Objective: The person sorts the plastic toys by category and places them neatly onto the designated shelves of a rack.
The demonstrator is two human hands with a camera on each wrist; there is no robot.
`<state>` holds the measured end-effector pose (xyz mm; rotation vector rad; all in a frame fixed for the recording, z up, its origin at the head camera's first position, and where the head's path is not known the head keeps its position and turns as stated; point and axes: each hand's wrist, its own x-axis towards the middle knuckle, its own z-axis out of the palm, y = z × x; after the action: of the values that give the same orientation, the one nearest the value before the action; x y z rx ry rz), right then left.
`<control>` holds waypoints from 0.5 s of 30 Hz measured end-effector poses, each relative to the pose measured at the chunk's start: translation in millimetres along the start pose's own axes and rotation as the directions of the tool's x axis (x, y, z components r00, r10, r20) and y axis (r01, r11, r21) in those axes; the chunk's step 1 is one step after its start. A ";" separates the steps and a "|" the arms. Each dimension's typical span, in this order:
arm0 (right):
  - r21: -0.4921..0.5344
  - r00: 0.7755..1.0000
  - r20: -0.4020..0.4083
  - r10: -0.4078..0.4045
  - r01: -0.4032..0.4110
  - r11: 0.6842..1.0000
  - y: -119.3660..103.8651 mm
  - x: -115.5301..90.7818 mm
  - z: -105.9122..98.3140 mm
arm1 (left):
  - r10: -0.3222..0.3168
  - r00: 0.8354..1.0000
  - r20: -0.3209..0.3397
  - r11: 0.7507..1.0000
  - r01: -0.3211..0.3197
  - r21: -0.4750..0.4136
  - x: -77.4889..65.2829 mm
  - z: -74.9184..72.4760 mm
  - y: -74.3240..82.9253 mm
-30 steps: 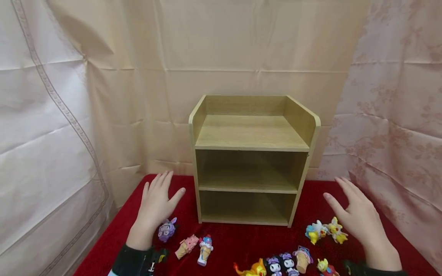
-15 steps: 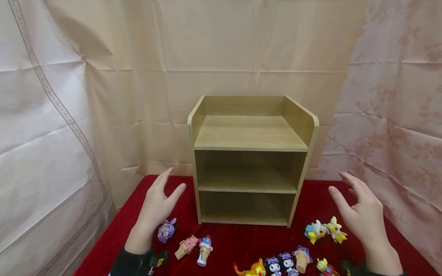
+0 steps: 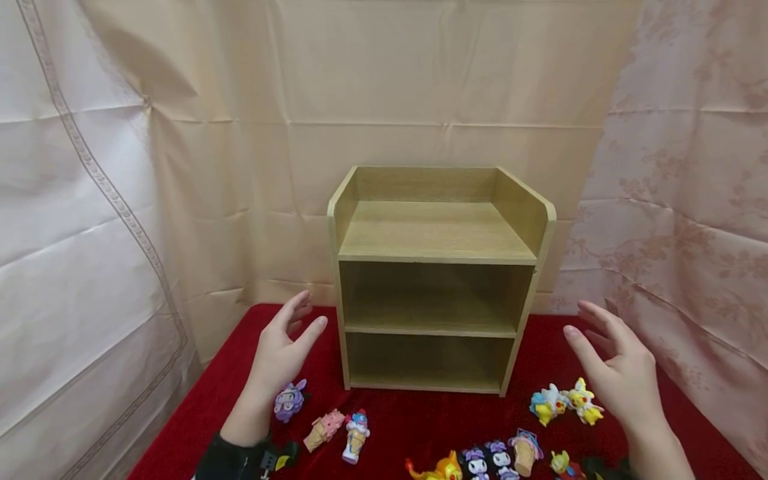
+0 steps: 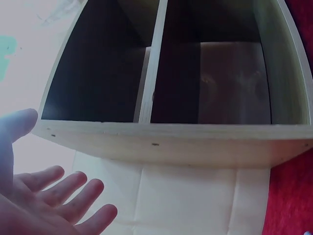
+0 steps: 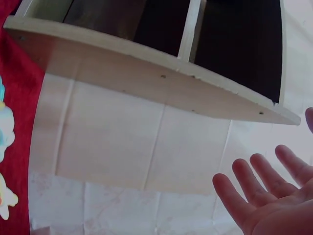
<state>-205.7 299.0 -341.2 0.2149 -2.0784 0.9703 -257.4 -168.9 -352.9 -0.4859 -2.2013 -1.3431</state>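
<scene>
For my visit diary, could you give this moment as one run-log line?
left hand: holding nothing | right hand: holding nothing | wooden shelf: upright on red cloth | toy figures: on same cloth

1. I am counting two hands: left hand and right hand.
2. I am facing one wooden shelf unit with three levels.
3. I am looking at three ice-cream-cone figurines.
4. I am seeing two Kuromi figurines, two yellow-and-white figurines.
5. I am finding one purple figurine, one orange figurine, one yellow-and-red figurine.
</scene>
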 end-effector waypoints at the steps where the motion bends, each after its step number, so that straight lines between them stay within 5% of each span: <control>1: 0.015 1.000 0.011 0.005 -0.005 1.000 -0.7 -0.4 0.2 | -0.007 1.000 0.006 1.000 0.007 -0.013 0.0 0.8 0.9; 15: 0.078 0.985 0.170 0.016 -0.029 0.997 -12.0 -4.8 3.1 | -0.065 0.996 0.055 0.991 0.071 -0.109 -2.0 15.2 -0.4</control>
<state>-198.9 287.7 -339.1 0.3263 -2.2017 1.0829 -259.6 -155.6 -360.2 -0.4951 -2.2102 -1.5112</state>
